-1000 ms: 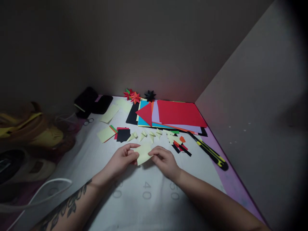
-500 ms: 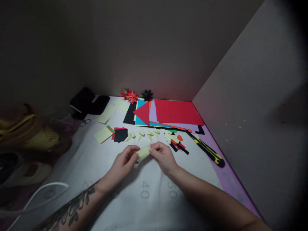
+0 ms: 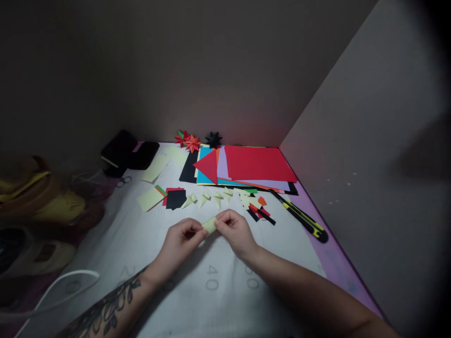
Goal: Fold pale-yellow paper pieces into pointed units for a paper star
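A small pale yellow-green paper (image 3: pixel 209 225) is held between my two hands above the white surface. My left hand (image 3: pixel 183 237) pinches its left end, and my right hand (image 3: pixel 235 231) grips the right end between thumb and fingers. Just beyond them lie several folded pale paper pieces (image 3: pixel 205 198) in a row. Left of that row are black paper squares (image 3: pixel 175 199) and a stack of pale squares (image 3: pixel 151 199). Paper scraps (image 3: pixel 259 206) lie to the right of the row.
Behind are large coloured sheets (image 3: pixel 260 163) and folded paper stars (image 3: pixel 192 142). A yellow-black cutter (image 3: pixel 303 218) lies at the right edge. Small scissors (image 3: pixel 124 181), a black case (image 3: pixel 143 156) and a white cable (image 3: pixel 59 279) are on the left.
My left hand has shifted slightly right and my right hand slightly left, so less of the pale paper shows between them.
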`<state>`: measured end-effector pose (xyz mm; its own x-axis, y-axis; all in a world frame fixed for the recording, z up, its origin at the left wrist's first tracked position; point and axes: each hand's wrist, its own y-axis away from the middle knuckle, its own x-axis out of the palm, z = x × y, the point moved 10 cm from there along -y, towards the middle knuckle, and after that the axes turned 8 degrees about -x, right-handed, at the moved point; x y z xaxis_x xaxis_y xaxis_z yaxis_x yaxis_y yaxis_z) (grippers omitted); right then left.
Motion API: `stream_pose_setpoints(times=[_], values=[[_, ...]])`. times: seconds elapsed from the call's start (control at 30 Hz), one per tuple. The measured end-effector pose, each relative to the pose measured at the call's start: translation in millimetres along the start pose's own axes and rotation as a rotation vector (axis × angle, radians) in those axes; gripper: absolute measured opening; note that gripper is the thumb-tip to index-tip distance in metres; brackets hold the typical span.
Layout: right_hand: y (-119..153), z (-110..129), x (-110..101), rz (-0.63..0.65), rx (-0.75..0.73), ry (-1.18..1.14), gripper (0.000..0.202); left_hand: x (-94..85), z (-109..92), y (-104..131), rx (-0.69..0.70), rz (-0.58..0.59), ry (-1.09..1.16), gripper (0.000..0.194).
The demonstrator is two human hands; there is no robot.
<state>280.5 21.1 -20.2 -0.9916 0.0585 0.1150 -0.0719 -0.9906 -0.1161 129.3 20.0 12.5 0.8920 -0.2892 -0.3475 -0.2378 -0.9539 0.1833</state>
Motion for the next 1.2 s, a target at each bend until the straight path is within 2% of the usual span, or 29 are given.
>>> stream_pose_setpoints(times=[0.37, 0.77, 1.0, 1.2], values=[[3, -2, 4, -0.002, 0.014, -0.042, 0.018, 1.2, 11, 1, -0.084, 0.004, 0.013, 0.025], [5, -10, 5, 0.001, 0.066, -0.044, 0.018, -0.3, 9, 3, -0.096, -0.01, 0.007, 0.025], [3, -5, 8, 0.011, 0.052, -0.123, 0.022, -0.9, 5, 3, -0.098, -0.015, -0.004, 0.025], [5, -9, 9, 0.006, 0.12, -0.156, 0.021, -0.2, 7, 4, -0.111, -0.004, 0.02, 0.025]])
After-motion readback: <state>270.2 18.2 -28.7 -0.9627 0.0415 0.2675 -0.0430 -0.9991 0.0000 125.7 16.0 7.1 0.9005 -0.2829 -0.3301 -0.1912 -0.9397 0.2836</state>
